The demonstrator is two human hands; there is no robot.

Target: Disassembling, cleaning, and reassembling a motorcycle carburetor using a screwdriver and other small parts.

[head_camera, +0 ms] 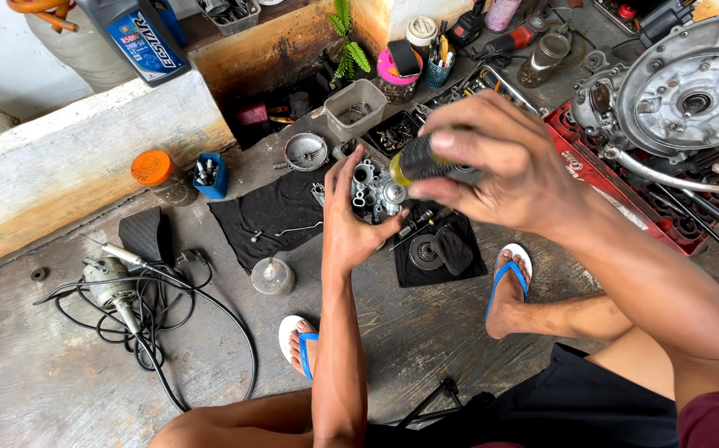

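Carburetor body (373, 192) is being steadied above the concrete floor (60, 382) in the cupped left hand (351, 224), while the right hand (500, 170) is gripping the screwdriver (426, 162), which should be kept square to the screw.

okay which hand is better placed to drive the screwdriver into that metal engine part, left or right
Probably the right hand: it already wraps the screwdriver's black and yellow handle, just above the part. The left hand cradles the metal engine part, so it seems better placed to steady it.
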